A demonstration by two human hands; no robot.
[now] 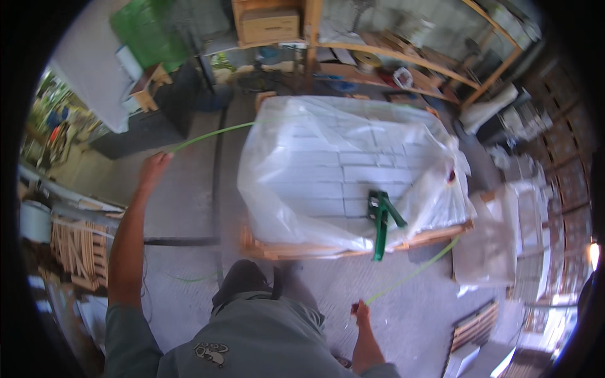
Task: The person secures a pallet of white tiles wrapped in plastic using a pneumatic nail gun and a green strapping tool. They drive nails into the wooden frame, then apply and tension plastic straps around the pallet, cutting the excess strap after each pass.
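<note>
My left hand [156, 169] is closed around one part of a green strap [217, 132], which runs from it to the far left side of a wrapped load. My right hand [360, 312] grips another length of green strap, stretching up to the load's near right corner. Between them stands a wooden pallet [302, 253] bearing a stack of white boxes [372, 164] under clear plastic film [268, 183]. On top, near the front edge, lies a green hand strapping tool [380, 220] with its handle pointing toward me. Neither hand touches the tool.
Wooden shelving [403, 53] with clutter stands at the back. A small wooden stool [151, 87] is at the far left, and slatted wood [79, 252] lies at the left. Wrapped boxes [488, 246] and another pallet [472, 326] are on the right. Green strap trails on the floor left of my legs.
</note>
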